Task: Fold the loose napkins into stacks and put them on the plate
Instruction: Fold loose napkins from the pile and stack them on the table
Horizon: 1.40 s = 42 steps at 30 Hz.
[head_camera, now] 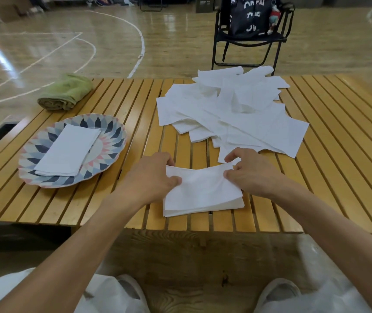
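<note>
Both hands at the near edge of the slatted wooden table (103,199): left hand (155,175) and right hand (248,172) each pinching an end of a folded white napkin stack (203,195) (far edge lifted, near edge on the slats). Beyond, a loose napkin pile (230,109). Left, a patterned plate (112,129) holding a folded stack (67,150); behind, a rolled green towel (65,91).

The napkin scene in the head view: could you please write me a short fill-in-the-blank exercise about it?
1. Both hands, left hand and right hand, pinch the same white ____.
2. One folded stack already lies on the patterned ____.
3. The rolled towel at the table's far left corner is ____ in colour.
4. The loose pile lies to the ____ of the plate.

Missing words: napkin; plate; green; right
</note>
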Motion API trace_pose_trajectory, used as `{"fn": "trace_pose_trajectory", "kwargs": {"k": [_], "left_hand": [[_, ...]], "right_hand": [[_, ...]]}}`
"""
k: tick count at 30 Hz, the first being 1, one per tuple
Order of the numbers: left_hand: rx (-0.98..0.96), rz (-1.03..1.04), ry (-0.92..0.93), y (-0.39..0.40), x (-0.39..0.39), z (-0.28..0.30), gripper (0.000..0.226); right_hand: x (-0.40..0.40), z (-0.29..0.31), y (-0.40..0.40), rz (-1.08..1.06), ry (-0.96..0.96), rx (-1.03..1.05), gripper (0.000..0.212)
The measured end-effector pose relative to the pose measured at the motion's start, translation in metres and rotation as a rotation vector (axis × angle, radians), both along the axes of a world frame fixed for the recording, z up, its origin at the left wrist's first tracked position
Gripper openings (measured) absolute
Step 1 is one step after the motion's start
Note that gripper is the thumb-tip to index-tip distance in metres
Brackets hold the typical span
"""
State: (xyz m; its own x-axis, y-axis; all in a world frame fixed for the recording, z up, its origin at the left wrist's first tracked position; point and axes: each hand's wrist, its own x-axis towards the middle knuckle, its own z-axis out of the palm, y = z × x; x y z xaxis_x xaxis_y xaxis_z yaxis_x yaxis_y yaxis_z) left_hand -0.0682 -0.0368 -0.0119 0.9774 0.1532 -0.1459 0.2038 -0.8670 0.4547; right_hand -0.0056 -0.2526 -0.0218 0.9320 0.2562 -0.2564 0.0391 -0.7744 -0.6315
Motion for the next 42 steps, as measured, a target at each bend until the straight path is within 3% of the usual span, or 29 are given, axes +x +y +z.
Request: {"fn": "trace_pose_trajectory", "kwargs": {"k": [9, 13, 17, 22, 26, 29, 32, 38, 42], "left_hand": [[0.115, 0.028, 0.063, -0.004, -0.003, -0.003, 0.034], [0.315, 0.027, -0.052, -0.003, -0.005, -0.002, 0.040], [0.196, -0.195, -0.167, -0.011, -0.007, 0.000, 0.027], [0.253, -0.390, -0.048, -0.026, -0.008, -0.010, 0.039], [0.283, -0.400, -0.013, -0.026, -0.008, -0.015, 0.044], [0.285, -0.392, -0.014, -0.025, -0.007, -0.015, 0.045], [0.301, -0.371, -0.021, -0.022, -0.006, -0.016, 0.046], [0.341, -0.319, -0.015, -0.015, -0.004, -0.014, 0.045], [0.329, -0.320, -0.001, -0.015, -0.005, -0.013, 0.045]], "right_hand": [[-0.003, -0.004, 0.001, 0.021, -0.033, -0.115, 0.038], [-0.006, 0.002, -0.002, 0.001, -0.226, -0.115, 0.033], [-0.009, 0.005, 0.002, 0.243, -0.319, -0.047, 0.018], [-0.012, -0.007, 0.010, 0.420, -0.240, -0.209, 0.026], [-0.009, -0.009, 0.011, 0.386, -0.225, -0.193, 0.024], [-0.003, -0.004, 0.005, 0.187, -0.271, -0.141, 0.022], [0.007, 0.002, -0.011, 0.068, -0.323, -0.270, 0.029], [0.010, 0.000, -0.022, 0.126, -0.285, -0.536, 0.035], [0.008, -0.001, -0.019, 0.195, -0.291, -0.607, 0.047]]}}
